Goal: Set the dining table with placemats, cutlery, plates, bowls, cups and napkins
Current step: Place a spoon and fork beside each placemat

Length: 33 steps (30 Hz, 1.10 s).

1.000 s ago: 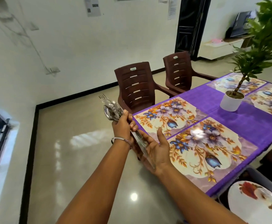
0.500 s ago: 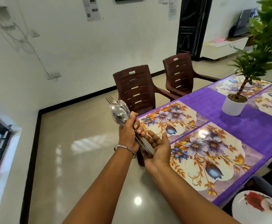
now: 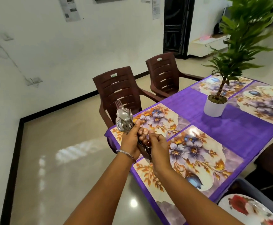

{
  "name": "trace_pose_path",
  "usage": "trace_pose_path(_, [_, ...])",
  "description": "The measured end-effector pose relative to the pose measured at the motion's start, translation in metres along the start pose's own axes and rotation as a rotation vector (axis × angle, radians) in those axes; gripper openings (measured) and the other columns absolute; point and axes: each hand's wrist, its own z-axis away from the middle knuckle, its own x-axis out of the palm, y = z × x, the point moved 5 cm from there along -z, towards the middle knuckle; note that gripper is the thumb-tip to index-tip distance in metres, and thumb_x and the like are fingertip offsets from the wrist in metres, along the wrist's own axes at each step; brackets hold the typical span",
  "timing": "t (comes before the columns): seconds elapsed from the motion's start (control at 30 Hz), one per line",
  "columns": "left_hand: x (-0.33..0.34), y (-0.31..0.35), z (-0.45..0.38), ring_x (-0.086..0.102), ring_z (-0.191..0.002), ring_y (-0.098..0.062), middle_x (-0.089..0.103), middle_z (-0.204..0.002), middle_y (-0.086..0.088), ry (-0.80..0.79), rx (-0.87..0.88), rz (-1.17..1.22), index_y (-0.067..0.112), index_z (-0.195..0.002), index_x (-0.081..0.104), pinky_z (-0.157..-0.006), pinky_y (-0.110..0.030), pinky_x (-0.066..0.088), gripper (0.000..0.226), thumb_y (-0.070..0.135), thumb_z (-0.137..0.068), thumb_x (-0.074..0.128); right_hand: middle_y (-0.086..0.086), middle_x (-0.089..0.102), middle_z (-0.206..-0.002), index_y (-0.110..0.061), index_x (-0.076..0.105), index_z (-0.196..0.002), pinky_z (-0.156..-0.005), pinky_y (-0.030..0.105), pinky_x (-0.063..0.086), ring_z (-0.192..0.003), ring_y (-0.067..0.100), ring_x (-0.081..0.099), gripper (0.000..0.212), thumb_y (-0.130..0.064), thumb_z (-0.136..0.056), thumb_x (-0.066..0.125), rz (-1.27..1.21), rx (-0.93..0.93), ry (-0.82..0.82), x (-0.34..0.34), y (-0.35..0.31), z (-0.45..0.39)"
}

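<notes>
A bundle of cutlery (image 3: 124,119) stands upright at frame centre, above the bench (image 3: 246,135) edge. The left hand (image 3: 131,140) grips it tightly; the right hand (image 3: 158,145) pinches its handles. Floral placemats (image 3: 197,153) lie just right.

Head cam, fwd-down, close on hands (image 3: 146,142)

No legible text, papers (image 3: 70,8) on wall and chair (image 3: 119,93) label too blurred
</notes>
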Motion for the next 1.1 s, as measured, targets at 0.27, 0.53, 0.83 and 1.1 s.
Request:
trace_pose_path(0.27, [-0.003, -0.034, -0.002, 0.068, -0.076, -0.017, 0.064, -0.063, 0.001, -0.020, -0.139, 0.140, 0.013, -0.073, 0.063, -0.093, -0.040, 0.048, 0.034, 0.031, -0.098, 0.048, 0.000, 0.073, -0.087, -0.015, 0.069, -0.093, -0.072, 0.022, 0.056, -0.086, 0.011, 0.069, 0.020, -0.016, -0.076, 0.079, 0.370, -0.106, -0.231, -0.029, 0.000, -0.012])
trace_pose_path(0.53, [-0.013, -0.052, -0.003, 0.067, -0.084, -0.021, 0.066, -0.078, -0.003, -0.018, -0.191, 0.088, 0.013, -0.086, 0.064, -0.083, -0.038, 0.054, 0.023, 0.033, -0.093, 0.055, 0.002, 0.071, -0.093, -0.011, 0.069, -0.104, -0.069, 0.016, 0.050, -0.083, 0.012, 0.066, 0.016, -0.016, -0.089, 0.064, 0.707, -0.171, -0.290, -0.032, 0.007, -0.027])
trace_pose_path(0.83, [-0.024, -0.079, -0.008, 0.072, -0.082, -0.021, 0.074, -0.094, -0.009, 0.012, -0.260, -0.054, 0.007, -0.097, 0.062, -0.066, -0.032, 0.059, 0.025, 0.021, -0.101, 0.041, 0.004, 0.069, -0.094, -0.013, 0.063, -0.100, -0.079, 0.036, 0.057, -0.089, 0.019, 0.067, 0.013, -0.011, -0.096, 0.051, 0.693, -0.016, -0.258, -0.052, 0.041, -0.037])
trace_pose_path(1.1, [-0.065, -0.118, -0.010, 0.069, -0.059, -0.019, 0.073, -0.078, -0.008, 0.146, -0.366, -0.061, 0.006, -0.093, 0.060, -0.049, -0.030, 0.056, 0.026, 0.018, -0.103, 0.038, 0.008, 0.064, -0.085, -0.014, 0.056, -0.093, -0.074, 0.043, 0.055, -0.077, 0.026, 0.063, 0.016, -0.005, -0.097, 0.044, 0.565, 0.146, -0.087, -0.085, 0.072, -0.039])
